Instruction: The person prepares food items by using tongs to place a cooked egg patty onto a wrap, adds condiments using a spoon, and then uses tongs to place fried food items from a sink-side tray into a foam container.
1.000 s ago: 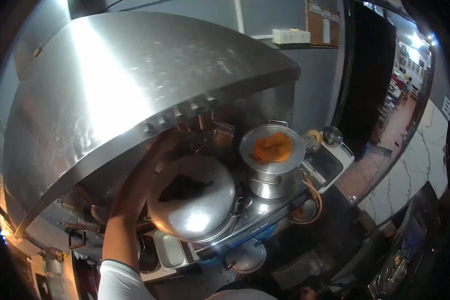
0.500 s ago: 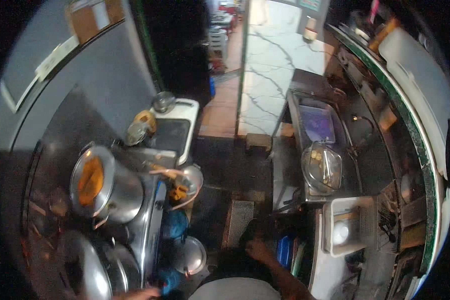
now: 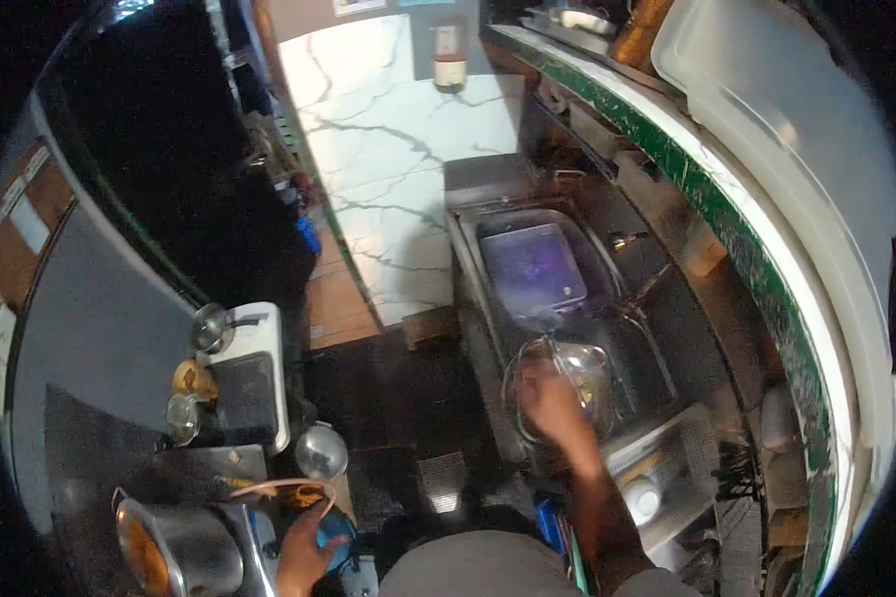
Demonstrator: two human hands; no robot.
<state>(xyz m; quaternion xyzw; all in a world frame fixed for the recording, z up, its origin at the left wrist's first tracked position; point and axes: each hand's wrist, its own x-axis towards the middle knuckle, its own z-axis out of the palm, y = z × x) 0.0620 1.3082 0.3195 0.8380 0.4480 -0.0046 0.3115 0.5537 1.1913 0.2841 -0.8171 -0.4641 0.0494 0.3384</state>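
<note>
Over the clear bowl (image 3: 589,360) at the sink's near end is my right hand (image 3: 553,398), its arm stretched forward. Pale pieces show inside the bowl. Motion blurs the right fingers, so I cannot make out a hold. My left hand (image 3: 307,552) is low at the left, beside the stove, thumb and fingers apart and nothing visible between them. Just beyond it lies a pinkish hose-like loop (image 3: 287,487); a blue rounded thing (image 3: 336,537) is close by its thumb. Left of this hand a large metal pot (image 3: 194,547) with orange contents stands on the stove.
A purple-tinted tray (image 3: 533,267) lies in the sink (image 3: 468,284). A pale basket (image 3: 682,448) holds a white bowl (image 3: 641,500). At the left are a white-rimmed tray (image 3: 277,383), a metal bowl (image 3: 321,451) and small strainers. A green-edged shelf (image 3: 687,194) runs along the right.
My view has swung right toward the sink. My right hand has gone from near my body to the clear bowl. My left hand has come further into view beside the stove.
</note>
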